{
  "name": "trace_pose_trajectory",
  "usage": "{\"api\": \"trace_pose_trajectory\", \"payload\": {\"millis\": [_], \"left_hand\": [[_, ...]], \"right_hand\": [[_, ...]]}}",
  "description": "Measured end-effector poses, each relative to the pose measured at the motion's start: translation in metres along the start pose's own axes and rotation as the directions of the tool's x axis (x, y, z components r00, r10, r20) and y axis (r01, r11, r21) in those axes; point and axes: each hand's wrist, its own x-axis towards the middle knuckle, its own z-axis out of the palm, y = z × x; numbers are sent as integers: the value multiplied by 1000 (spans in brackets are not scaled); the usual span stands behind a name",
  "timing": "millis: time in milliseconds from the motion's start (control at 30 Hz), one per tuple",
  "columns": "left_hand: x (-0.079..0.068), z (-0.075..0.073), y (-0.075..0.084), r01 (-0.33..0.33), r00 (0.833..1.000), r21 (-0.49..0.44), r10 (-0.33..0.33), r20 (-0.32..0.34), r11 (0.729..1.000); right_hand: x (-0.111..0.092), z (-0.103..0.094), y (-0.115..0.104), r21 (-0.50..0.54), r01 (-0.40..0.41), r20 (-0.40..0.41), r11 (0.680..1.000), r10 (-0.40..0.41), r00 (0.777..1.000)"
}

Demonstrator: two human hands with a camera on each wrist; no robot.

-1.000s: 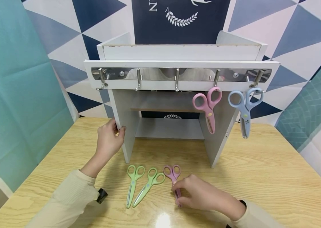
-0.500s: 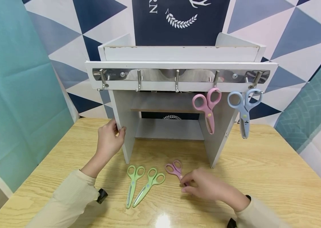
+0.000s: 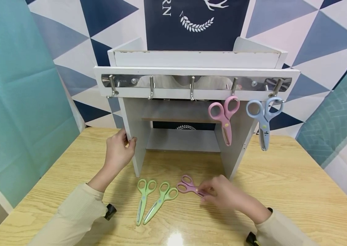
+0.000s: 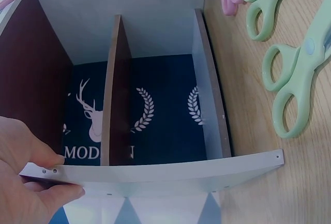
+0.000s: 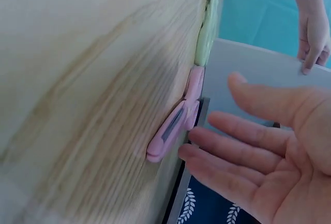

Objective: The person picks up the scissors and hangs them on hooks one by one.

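Observation:
My left hand (image 3: 118, 147) grips the front edge of the left side panel of a white shelf unit (image 3: 129, 136), thumb and fingers on either side. In the left wrist view, that panel (image 4: 155, 175) is pinched near one end. A pair of pink-purple scissors (image 3: 187, 185) lies closed on the table, handles toward the left. My right hand (image 3: 222, 192) is over its blade end. The right wrist view shows the hand (image 5: 258, 151) with thumb and fingers apart, fingertips beside the scissors (image 5: 173, 125). Two pairs of green scissors, one (image 3: 143, 201) left of the other (image 3: 160, 204), lie nearby.
A hook rail (image 3: 173, 82) runs across the top front of the shelf unit. Pink scissors (image 3: 226, 126) and blue scissors (image 3: 264, 126) hang from its two right hooks. Wood-grain table (image 3: 284, 191) lies beneath. A patterned cloth (image 3: 68, 34) covers the wall behind.
The pink-purple scissors on the table have turned, their blade end swinging right and away from me. My right hand has moved along with that end. The left hand has stayed in place.

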Motion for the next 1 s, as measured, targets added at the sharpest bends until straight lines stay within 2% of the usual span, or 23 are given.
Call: {"api": "trace_pose_trajectory", "payload": {"millis": [533, 1000], "left_hand": [[0, 0, 0, -10, 1000, -4, 10, -2, 1000], [0, 0, 0, -21, 1000, 3, 21, -10, 1000]], "right_hand": [[7, 9, 3, -89, -91, -3, 992, 91, 996], [13, 16, 5, -130, -196, -63, 972, 189, 980]]}}
